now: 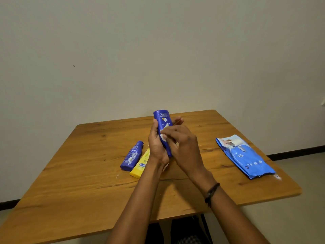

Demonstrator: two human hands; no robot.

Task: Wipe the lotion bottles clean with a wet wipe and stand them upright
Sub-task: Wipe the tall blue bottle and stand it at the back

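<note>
Above the middle of a brown wooden table [84, 173], the left hand [156, 145] grips a dark blue plastic lotion bottle [162, 118], base pointing up. The right hand [183, 148] pinches a white wet wipe [163, 136] against its side. A smaller blue bottle [131, 156] and a yellow tube [141, 164] lie flat just left of the hands. A blue wipes pack [244, 159] lies to the right.

wipe pack [245, 156] right of bottles [139, 158]

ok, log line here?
left hand: holds large blue plastic lotion bottle | right hand: holds white wet wipe against it | small blue bottle, yellow tube: lying
</note>
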